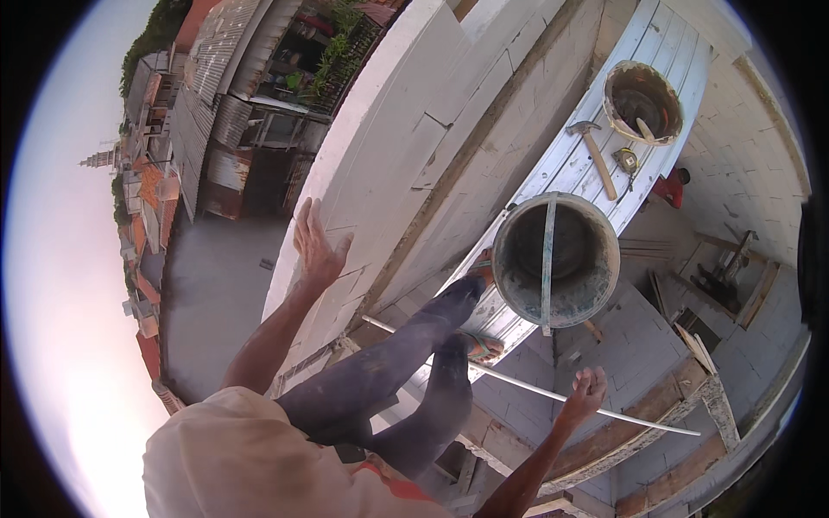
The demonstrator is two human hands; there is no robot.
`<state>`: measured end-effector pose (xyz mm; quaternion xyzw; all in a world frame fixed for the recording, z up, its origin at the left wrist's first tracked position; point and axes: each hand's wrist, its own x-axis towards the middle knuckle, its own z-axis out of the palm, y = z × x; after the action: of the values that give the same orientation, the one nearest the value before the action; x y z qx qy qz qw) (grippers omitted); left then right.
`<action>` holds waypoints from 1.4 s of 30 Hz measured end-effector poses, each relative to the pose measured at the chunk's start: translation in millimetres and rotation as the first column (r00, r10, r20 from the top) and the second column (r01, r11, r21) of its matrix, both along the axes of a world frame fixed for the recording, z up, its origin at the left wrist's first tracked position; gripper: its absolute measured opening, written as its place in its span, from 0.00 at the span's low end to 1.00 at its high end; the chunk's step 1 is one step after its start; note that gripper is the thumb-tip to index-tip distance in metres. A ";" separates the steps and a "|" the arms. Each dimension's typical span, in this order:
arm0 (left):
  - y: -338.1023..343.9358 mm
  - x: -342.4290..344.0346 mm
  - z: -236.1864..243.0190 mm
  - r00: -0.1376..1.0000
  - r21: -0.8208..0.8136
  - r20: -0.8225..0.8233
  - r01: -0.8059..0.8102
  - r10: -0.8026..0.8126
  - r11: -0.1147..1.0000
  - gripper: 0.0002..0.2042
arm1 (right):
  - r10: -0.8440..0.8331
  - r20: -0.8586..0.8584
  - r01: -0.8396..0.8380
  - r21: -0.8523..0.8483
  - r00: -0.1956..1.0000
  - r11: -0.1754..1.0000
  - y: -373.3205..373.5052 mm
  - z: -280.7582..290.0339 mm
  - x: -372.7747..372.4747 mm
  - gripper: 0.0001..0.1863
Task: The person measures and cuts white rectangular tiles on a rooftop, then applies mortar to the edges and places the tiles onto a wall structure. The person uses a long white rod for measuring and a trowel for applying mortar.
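My left hand (319,248) is open, its fingers spread along the edge of the pale block wall (406,112); whether it touches the wall I cannot tell. Out to the right, my right hand (587,395) is held in the air with loosely bent fingers and nothing visible in it. A thin white pipe (518,382) runs behind that hand, across the space below. Ahead of my feet a large bucket (560,259), its flat handle raised across the mouth, stands on a metal plank platform (643,52). Its inside is dark and stained.
Farther along the platform are a claw hammer (596,160), a tape measure (625,161) and a smaller mortar-crusted bucket (643,102) with a tool inside. A person in red (671,186) is below at right. Wooden beams (630,423) cross the drop; rooftops (224,52) lie outside the wall.
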<state>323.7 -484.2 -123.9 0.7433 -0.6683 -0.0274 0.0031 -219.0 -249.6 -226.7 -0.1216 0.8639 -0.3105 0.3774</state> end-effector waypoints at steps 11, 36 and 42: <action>-32.2 99.8 -8.8 0.861 0.341 -0.034 -0.467 0.507 0.816 0.61 | 0.730 -0.334 -0.789 -0.411 0.596 0.456 -411.4 174.7 110.2 0.23; 42.8 144.2 -19.3 0.873 0.121 -0.072 -0.473 0.483 0.873 0.50 | 0.149 -0.277 -0.272 0.485 -0.949 -0.831 -530.3 110.3 518.1 0.67; 40.9 143.8 -18.8 0.862 0.142 -0.080 -0.488 0.501 0.861 0.51 | 0.057 -0.237 -0.172 0.496 -0.970 -0.851 -538.6 109.8 530.7 0.41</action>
<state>467.5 -443.3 -142.7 0.8862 -0.4508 -0.1071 0.0045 311.7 -788.2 -116.9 -0.9564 0.0026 0.2819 0.0764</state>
